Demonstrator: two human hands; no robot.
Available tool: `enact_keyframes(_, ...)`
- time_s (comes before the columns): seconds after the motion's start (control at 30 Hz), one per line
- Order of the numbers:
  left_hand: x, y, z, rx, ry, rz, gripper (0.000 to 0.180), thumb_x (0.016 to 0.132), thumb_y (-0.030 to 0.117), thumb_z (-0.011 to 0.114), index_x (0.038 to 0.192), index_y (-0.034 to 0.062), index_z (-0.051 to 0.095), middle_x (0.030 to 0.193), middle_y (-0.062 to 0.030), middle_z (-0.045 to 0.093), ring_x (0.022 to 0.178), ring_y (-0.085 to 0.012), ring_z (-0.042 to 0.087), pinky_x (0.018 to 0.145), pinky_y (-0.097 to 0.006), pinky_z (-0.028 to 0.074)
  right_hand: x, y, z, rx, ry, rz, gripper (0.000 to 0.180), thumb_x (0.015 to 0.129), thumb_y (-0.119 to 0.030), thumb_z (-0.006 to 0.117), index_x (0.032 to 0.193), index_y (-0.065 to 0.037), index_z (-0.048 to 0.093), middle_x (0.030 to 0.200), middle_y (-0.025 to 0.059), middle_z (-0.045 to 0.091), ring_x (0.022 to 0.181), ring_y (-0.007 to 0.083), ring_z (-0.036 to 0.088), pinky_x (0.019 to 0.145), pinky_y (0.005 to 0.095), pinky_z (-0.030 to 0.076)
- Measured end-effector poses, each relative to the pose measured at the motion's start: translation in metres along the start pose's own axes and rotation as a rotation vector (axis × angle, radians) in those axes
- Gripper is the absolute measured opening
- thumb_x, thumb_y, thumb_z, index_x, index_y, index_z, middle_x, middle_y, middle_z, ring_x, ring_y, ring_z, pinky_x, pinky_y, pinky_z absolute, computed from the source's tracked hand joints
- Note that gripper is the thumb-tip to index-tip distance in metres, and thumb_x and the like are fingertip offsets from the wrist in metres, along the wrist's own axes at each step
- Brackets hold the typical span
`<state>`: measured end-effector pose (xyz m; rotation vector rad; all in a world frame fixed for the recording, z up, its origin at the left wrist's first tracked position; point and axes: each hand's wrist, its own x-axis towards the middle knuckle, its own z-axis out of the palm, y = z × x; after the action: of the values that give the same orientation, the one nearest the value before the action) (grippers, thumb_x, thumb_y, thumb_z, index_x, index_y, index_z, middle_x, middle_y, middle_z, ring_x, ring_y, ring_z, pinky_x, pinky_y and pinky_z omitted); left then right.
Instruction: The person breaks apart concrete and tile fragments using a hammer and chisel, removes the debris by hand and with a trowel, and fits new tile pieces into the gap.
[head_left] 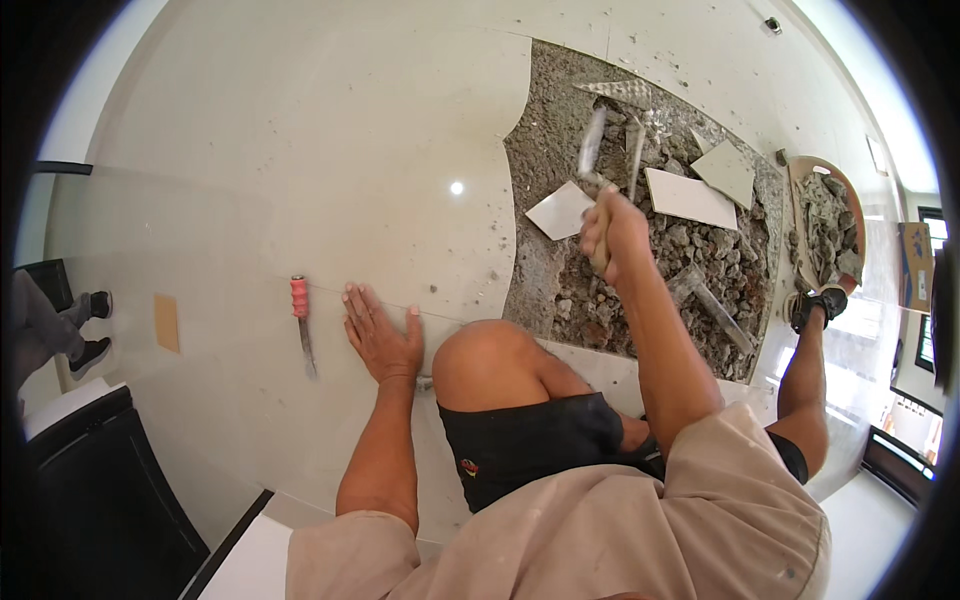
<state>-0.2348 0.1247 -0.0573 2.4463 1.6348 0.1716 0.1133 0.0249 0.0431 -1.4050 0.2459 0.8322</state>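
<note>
My right hand (617,235) is closed around the pale handle of a trowel (600,262), whose metal end is blurred above the broken-up patch of floor (545,110). My left hand (383,335) lies flat on the white tiled floor (390,230), fingers spread, holding nothing. Left of it rests a chisel (299,300) with a red grip and a dusty blade. In the patch lie loose rubble (690,245), a small white tile piece (560,210), a longer one (692,198) and a ridged fragment (620,93). A dusty T-shaped tool (720,318) sits near my right forearm.
At the right stands a round basin (855,190) filled with rubble, close to my right foot (828,300). Beyond it is a cardboard box (915,265). Another person's legs (50,330) show at the far left, near a tan flat piece (166,323).
</note>
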Motion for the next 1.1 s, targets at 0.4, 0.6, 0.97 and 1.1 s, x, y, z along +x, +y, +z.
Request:
enact_keyframes(0.4,0.003,0.004,-0.004,-0.014,0.015,-0.009,0.09,0.096,0.048,0.061,0.164,0.0009,0.024,0.174,-0.0153,0.017,0.162,-0.0308,0.012,0.128,-0.05,0.013,-0.013,0.015,-0.046,-0.115,-0.053,0.028,0.034,0.11,-0.032,0.05,0.118,0.0,0.056,0.077,0.0019,0.056,0.052,0.0099,0.05,0.041,0.0252,0.043)
enact_keyframes(0.6,0.005,0.004,-0.002,-0.034,0.015,-0.016,0.09,0.096,0.047,0.062,0.164,0.0021,0.024,0.174,-0.0148,0.018,0.162,-0.0297,0.012,0.129,-0.048,0.011,0.106,-0.031,0.03,0.128,-0.323,0.234,0.03,0.112,-0.03,0.048,0.109,-0.001,0.052,0.08,0.0044,0.054,0.058,0.0108,0.048,0.045,0.0241,0.043)
enact_keyframes(0.97,0.0,0.001,0.001,-0.015,0.075,0.037,0.086,0.099,0.046,0.058,0.164,0.0028,0.024,0.173,-0.0162,0.021,0.16,-0.0319,0.017,0.128,-0.05,0.015,0.077,-0.089,-0.105,0.535,0.081,-0.034,0.019,0.108,-0.018,0.045,0.101,-0.001,0.048,0.075,0.0043,0.051,0.054,0.0113,0.045,0.045,0.0256,0.042)
enact_keyframes(1.1,-0.004,-0.014,0.0,0.042,0.083,0.03,0.087,0.099,0.049,0.058,0.164,0.0018,0.024,0.173,-0.0169,0.021,0.16,-0.0325,0.017,0.128,-0.05,0.015,-0.021,-0.08,-0.122,-0.242,0.212,-0.358,0.022,0.106,-0.024,0.058,0.102,-0.002,0.058,0.077,0.0024,0.055,0.056,0.0102,0.049,0.047,0.0254,0.043)
